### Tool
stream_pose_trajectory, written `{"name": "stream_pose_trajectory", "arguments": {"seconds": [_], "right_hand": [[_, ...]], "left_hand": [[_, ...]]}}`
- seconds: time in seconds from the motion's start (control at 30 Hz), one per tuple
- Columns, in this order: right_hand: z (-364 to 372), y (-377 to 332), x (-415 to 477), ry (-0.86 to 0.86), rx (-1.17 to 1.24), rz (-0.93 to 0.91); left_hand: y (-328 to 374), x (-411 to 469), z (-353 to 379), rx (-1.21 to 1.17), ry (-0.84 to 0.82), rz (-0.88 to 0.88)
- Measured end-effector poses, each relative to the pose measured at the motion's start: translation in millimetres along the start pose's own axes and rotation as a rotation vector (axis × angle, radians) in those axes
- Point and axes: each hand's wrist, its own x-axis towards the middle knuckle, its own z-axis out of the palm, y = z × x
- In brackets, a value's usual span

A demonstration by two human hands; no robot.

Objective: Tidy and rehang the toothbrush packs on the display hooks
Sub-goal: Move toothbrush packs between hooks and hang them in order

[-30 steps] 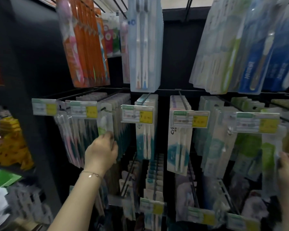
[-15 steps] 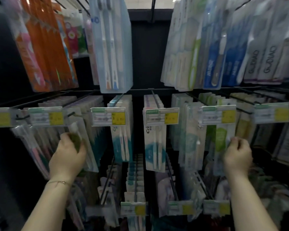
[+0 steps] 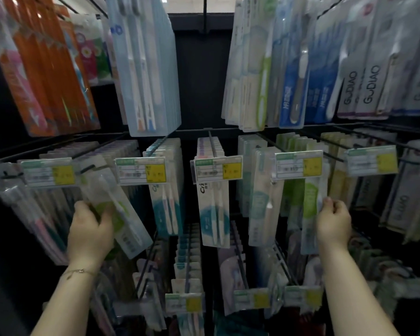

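rows of toothbrush packs (image 3: 214, 214) crowd the display hooks (image 3: 213, 145), so a careless tug could drag neighbours askew. at the left a tilted green pack (image 3: 129, 226) slants from its hook, the left hand (image 3: 90, 229) curled round its lower edge; pulled sideways, its hang hole may tear or slip. the right hand (image 3: 334, 221) pinches a hanging green pack (image 3: 310, 204) below a price tag (image 3: 298, 164), which could snag it.
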Motion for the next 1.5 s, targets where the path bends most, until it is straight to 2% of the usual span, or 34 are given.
{"name": "stream_pose_trajectory", "arguments": {"seconds": [0.1,0.3,0.67,0.77,1.1,1.23,1.5], "right_hand": [[-2,4,5,-0.047,0.025,0.013],[-11,4,2,-0.036,-0.027,-0.049],[-24,-8,-14,0.005,-0.136,-0.148],[-26,-14,-25,-0.090,-0.186,-0.201],[-11,-25,-69,-0.601,-0.192,-0.398],[-4,-31,-81,-0.700,-0.171,-0.446],[16,-53,-105,-0.903,-0.010,-0.405]], "left_hand": [[1,-1,1,-0.032,0.016,-0.027],[5,-7,2,-0.075,0.011,-0.084],[30,-21,7,-0.331,0.118,-0.124],[31,-20,9,-0.385,0.125,-0.163],[48,-31,24,-0.678,0.174,-0.288],[63,-45,28,-0.784,0.207,-0.291],[73,-41,18,-0.811,0.257,-0.334]]}}
